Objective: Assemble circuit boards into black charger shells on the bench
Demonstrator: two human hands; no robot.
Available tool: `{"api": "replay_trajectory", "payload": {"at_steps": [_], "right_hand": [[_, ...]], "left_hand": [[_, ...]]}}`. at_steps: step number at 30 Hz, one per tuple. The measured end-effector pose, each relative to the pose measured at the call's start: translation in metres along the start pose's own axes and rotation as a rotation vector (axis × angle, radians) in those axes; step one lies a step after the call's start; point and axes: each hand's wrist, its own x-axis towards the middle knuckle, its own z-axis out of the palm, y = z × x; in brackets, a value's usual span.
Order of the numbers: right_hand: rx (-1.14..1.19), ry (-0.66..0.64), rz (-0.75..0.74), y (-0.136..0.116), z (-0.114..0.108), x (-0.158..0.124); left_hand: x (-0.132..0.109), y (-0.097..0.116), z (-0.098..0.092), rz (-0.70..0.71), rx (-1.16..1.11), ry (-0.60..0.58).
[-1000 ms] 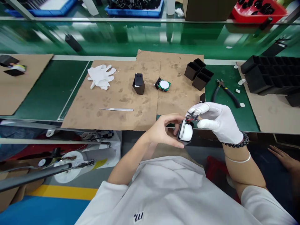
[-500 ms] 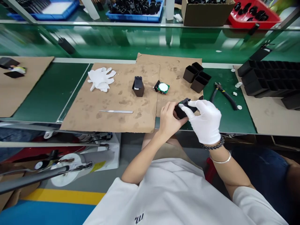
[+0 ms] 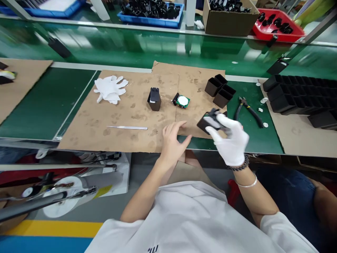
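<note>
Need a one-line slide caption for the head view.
Gloved right hand holds a black housing over the cardboard mat; bare left hand open beside it.

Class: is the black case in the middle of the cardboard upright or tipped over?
Upright: the black case stands on its end on the cardboard, taller than wide.

no readable text, labels or numbers anywhere, small dark logo [image 3: 152, 249] on white shirt [image 3: 195, 218] cut off, illegible
</note>
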Motion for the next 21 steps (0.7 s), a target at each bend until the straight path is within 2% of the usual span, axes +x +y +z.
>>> {"api": "replay_trajectory", "payload": {"at_steps": [2,6,8,12,16,21], "right_hand": [[-0.065,0.024,-0.015,-0.003,0.000,-0.001],[-0.157,-0.236,-0.033,0.004,0.012,-0.007],[-0.165,-0.283,-0.015,0.008,0.016,-0.006],[-0.141,-0.273,-0.049,0.008,0.012,0.000],[-0.169,-0.302,-0.019,0.005,0.006,0.004],[-0.136,-0.230,0.006,0.003,0.009,0.003]], "left_hand": [[-0.003,-0.006,-0.006,0.006,-0.016,0.058],[-0.003,-0.010,-0.007,0.003,0.022,0.089],[-0.003,-0.008,-0.004,0.005,0.089,0.075],[-0.004,-0.007,0.001,0.028,0.163,0.066],[-0.005,-0.009,0.002,0.041,0.166,0.069],[-0.005,-0.010,0.005,0.054,0.205,0.069]]}}
